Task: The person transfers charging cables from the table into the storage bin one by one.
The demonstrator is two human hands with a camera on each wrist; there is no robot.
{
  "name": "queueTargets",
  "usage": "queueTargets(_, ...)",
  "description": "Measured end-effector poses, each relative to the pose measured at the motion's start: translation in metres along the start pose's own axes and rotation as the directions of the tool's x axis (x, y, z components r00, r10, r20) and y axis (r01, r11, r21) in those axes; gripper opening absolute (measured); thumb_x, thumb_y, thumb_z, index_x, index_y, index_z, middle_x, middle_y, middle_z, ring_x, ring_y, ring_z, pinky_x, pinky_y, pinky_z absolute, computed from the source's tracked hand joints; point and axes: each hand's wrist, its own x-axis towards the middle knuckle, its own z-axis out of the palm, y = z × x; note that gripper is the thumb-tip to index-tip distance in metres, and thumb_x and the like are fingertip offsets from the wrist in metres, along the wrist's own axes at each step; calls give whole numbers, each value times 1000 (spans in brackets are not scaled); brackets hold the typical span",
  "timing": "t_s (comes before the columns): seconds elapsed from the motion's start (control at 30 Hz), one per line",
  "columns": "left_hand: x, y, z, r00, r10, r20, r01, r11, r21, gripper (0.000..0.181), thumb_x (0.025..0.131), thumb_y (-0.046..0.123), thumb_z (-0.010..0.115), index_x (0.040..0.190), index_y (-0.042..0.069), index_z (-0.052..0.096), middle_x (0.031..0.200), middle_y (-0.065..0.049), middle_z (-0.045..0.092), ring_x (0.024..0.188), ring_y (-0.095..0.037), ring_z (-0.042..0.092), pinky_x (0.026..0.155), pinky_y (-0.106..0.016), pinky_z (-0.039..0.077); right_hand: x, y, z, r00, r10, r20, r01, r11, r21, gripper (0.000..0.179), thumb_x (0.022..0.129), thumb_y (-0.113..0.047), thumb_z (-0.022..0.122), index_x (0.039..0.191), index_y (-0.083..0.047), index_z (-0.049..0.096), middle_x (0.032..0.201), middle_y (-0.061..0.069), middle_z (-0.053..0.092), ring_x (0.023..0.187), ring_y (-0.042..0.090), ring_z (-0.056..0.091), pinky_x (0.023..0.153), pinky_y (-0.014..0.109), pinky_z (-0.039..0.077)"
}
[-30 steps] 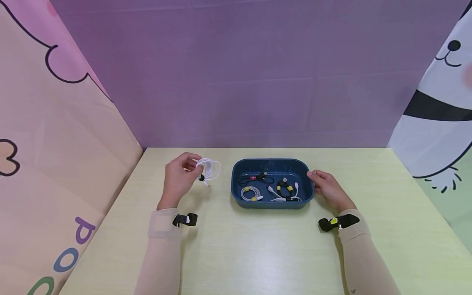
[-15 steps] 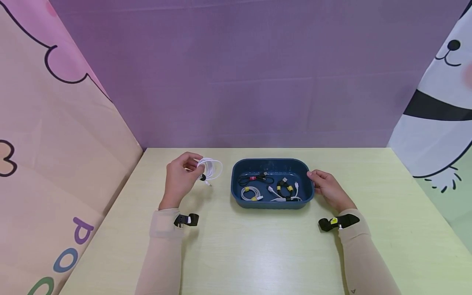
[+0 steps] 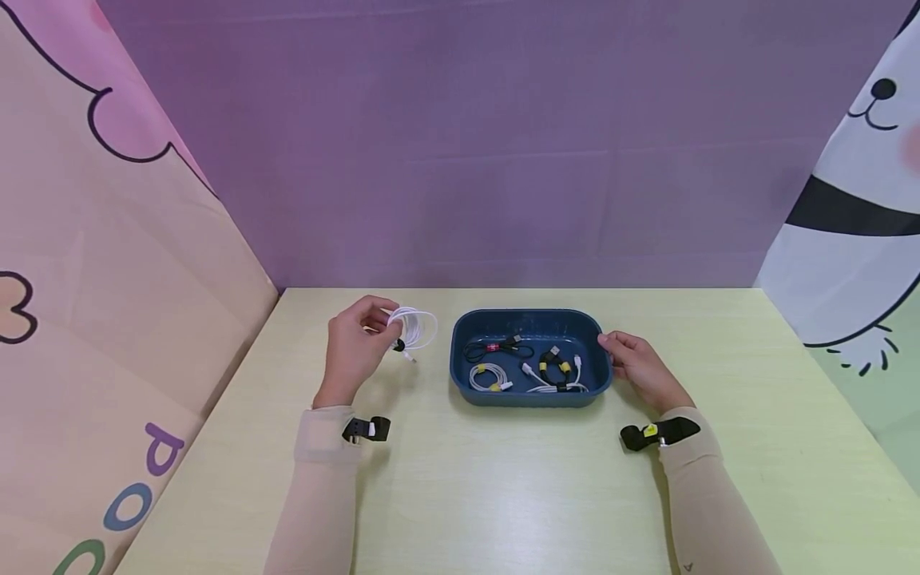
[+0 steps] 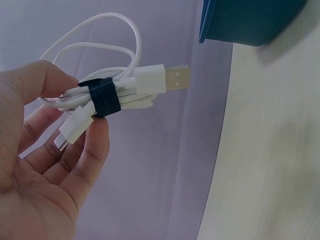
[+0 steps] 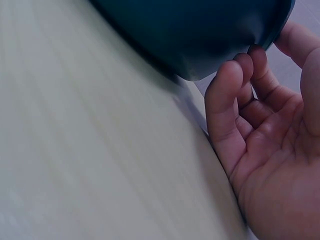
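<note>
My left hand (image 3: 357, 343) pinches a coiled white USB cable (image 3: 413, 326) between thumb and fingers, above the table left of the blue bin. A black strap (image 4: 104, 96) binds the coil, and its USB plug (image 4: 162, 79) points away from the palm in the left wrist view. The right hand (image 3: 642, 365) grips the right end of the blue bin (image 3: 532, 401), thumb at the rim and fingertips against the outer wall. Inside the bin lie a black cable with a red tag (image 3: 496, 348), a grey coiled cable (image 3: 490, 377), a black coiled cable (image 3: 552, 369) and a white cable (image 3: 559, 389).
The bin stands on a pale wooden table (image 3: 503, 495). A purple cloth (image 3: 517, 160) rises behind the table's back edge. Printed cloths flank it, one on the left (image 3: 108, 263) and one with a cartoon animal on the right (image 3: 855, 200).
My left hand has drifted slightly right toward the bin, carrying the white USB cable. The right hand and the bin have stayed in place.
</note>
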Motion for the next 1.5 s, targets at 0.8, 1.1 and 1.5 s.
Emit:
queueTargets(0.8, -1, 5, 8, 1000, 17, 7, -16, 999, -27, 18, 89, 5, 74, 107, 7, 73, 88, -14, 71, 79, -22, 65, 70, -15, 53, 1, 2, 0, 1000, 7, -15, -7, 1000, 3, 29, 104, -44, 57, 96, -17, 63, 83, -9, 54, 81, 7, 55, 75, 19, 53)
queueTargets(1.1, -2, 11, 9, 999, 37, 8, -37, 999, -27, 19, 89, 5, 74, 108, 6, 73, 89, -14, 72, 80, -22, 65, 69, -14, 53, 2, 4, -1, 1000, -9, 4, 9, 1000, 29, 27, 104, -42, 56, 94, -18, 63, 82, -9, 54, 78, 6, 55, 72, 18, 52)
queueTargets(1.5, -3, 14, 13, 999, 31, 19, -31, 999, -24, 20, 90, 7, 75, 110, 7, 73, 91, -13, 72, 82, -23, 66, 71, -13, 53, 2, 5, -1, 999, -27, 22, 26, 999, 48, 25, 105, -40, 56, 93, -20, 63, 82, -11, 55, 78, 4, 56, 72, 18, 53)
